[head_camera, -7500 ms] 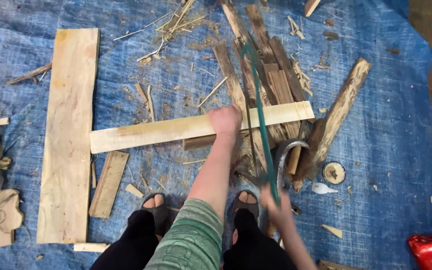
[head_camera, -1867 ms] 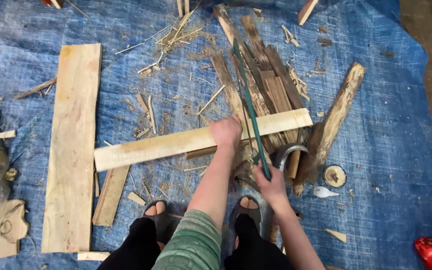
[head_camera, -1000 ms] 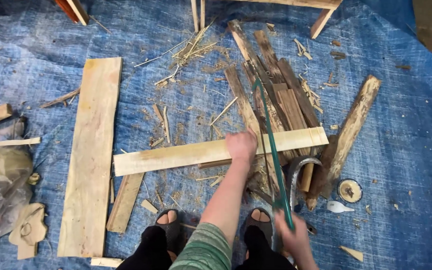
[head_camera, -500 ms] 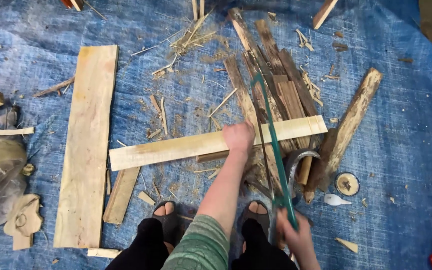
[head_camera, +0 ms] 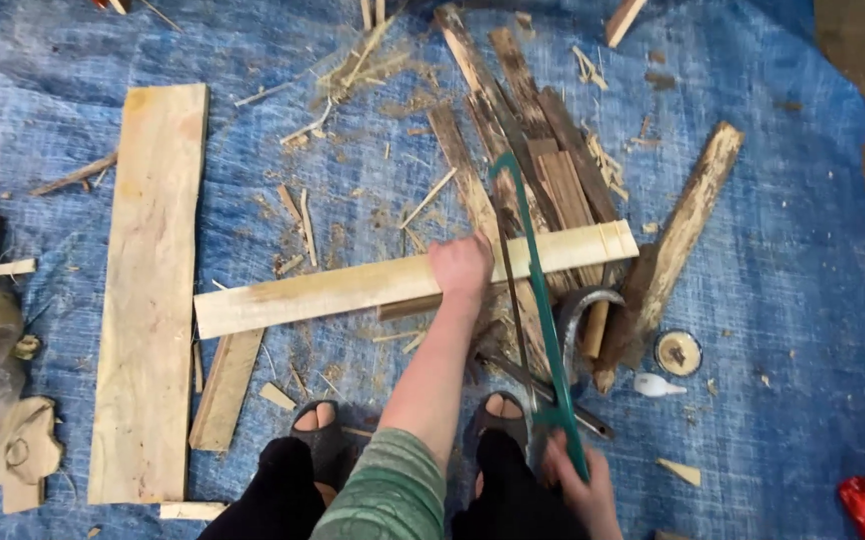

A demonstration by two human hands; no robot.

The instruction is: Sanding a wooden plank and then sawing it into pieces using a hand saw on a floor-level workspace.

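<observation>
- Left hand [head_camera: 461,266] presses flat, fingers open, on the pale wooden plank [head_camera: 353,288].
- Right hand [head_camera: 581,490] grips the green bow saw [head_camera: 538,300], blade across the plank.

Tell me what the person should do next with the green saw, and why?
Probably push the green saw forward across the pale plank. The right hand has its handle drawn close to the body, the blade crosses the plank, and the left hand presses the plank down beside the blade, so it looks steadied for cutting.

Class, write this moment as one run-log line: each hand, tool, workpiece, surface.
left hand: pressing pale plank | right hand: gripping green saw | blade: across plank | surface: blue tarp
</observation>
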